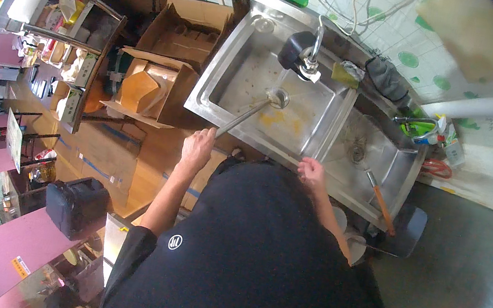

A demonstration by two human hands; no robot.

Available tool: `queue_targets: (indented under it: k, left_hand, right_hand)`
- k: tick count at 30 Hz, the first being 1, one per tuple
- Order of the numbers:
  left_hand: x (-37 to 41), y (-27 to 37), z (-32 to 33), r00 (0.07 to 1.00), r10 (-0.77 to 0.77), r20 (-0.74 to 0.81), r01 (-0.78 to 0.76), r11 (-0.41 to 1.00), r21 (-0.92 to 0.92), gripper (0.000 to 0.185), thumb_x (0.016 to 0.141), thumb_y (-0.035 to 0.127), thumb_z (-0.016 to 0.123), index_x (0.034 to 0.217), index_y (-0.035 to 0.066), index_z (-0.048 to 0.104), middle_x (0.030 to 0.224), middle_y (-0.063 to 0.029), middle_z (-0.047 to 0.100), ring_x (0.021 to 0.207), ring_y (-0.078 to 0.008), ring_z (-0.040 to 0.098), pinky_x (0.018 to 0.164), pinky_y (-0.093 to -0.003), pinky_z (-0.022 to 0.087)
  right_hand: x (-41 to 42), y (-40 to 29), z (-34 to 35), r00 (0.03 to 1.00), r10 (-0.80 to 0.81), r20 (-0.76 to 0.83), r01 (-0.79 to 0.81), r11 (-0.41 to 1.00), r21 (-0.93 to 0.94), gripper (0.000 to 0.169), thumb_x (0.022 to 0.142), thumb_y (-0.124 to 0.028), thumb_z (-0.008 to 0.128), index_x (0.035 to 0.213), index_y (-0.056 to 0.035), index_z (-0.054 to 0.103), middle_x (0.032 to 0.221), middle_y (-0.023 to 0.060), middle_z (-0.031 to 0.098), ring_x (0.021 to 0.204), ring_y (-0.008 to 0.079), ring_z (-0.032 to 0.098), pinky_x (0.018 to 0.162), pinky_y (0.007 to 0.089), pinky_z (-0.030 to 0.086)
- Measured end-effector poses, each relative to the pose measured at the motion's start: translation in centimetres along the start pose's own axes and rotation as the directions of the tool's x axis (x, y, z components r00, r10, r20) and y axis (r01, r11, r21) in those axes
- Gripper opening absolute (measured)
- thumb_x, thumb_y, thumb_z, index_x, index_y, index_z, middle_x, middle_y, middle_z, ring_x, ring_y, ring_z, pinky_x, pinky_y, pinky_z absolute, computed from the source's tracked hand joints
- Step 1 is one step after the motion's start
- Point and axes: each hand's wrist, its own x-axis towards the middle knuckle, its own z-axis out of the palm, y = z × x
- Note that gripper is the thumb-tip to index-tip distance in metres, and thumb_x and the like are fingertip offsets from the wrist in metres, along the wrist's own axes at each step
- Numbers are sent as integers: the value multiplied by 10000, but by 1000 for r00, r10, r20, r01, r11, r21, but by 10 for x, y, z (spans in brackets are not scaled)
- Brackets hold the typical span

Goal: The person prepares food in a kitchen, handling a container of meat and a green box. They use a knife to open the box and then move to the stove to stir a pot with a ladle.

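Observation:
My left hand (198, 147) grips the near end of a long metal-handled utensil (246, 118), whose far end rests at the drain (279, 97) of the left basin in a stainless steel double sink (214, 111). What that far end is cannot be made out. Yellow and brown bits of residue (282, 120) lie on the basin floor. My right hand (312, 172), fingers loosely curled, is at the sink's front edge near the divider and holds nothing visible. A utensil with a wooden handle (381, 203) leans over the right basin's front rim.
A faucet (311, 66) with a dark fitting stands behind the left basin. Beside it lie a green sponge (345, 75) and a grey cloth (385, 76). Open cardboard boxes (165, 90) stand left of the sink, a loaded shelf (81, 83) beyond. Bottles (449, 140) stand at the right.

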Motion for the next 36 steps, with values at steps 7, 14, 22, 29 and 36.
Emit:
queue_targets:
  k: [7,14,22,29,36]
  left_hand:
    - [-4,15,-18,996,-40,-74,39,999,-23,291,852,20,588,1136,83,576,933,-132,655,915,-341,665,737,-467,544]
    - [-24,37,-13,918,-383,108,397,861,-319,386,838,186,685,1195,48,629,969,-214,709,913,-428,672,816,-490,535]
    - [-8,81,-18,661,-395,638,711,57,-701,297,976,236,607,1183,35,675,735,21,597,475,-49,403,443,-233,285]
    - [-6,104,-23,579,-252,775,670,-395,-629,355,1025,261,526,1267,20,620,687,11,526,456,-65,375,416,-239,249]
    - [5,106,-31,537,-160,828,677,-503,-537,378,1063,288,485,1271,-2,612,648,29,462,464,-63,367,424,-210,276]
  right_hand:
    - [21,-5,-15,1000,-19,23,21,995,-95,269,1025,-125,499,1245,-19,612,1023,86,712,816,138,684,616,267,537]
    - [122,-48,-42,994,-108,-32,107,994,-32,255,1020,-134,525,1200,-6,651,928,59,734,774,134,695,646,299,549]
    - [338,-138,-41,869,-490,65,488,830,-269,244,982,-148,597,1181,-33,679,1053,44,726,854,175,656,773,313,523]
    - [394,-243,12,820,-398,412,500,847,-177,342,922,-168,623,1227,-12,641,1143,130,720,948,203,673,838,339,519]
    - [432,-225,24,799,-472,372,601,637,-483,269,929,-183,547,1122,-17,635,1077,275,672,1012,425,653,852,456,506]
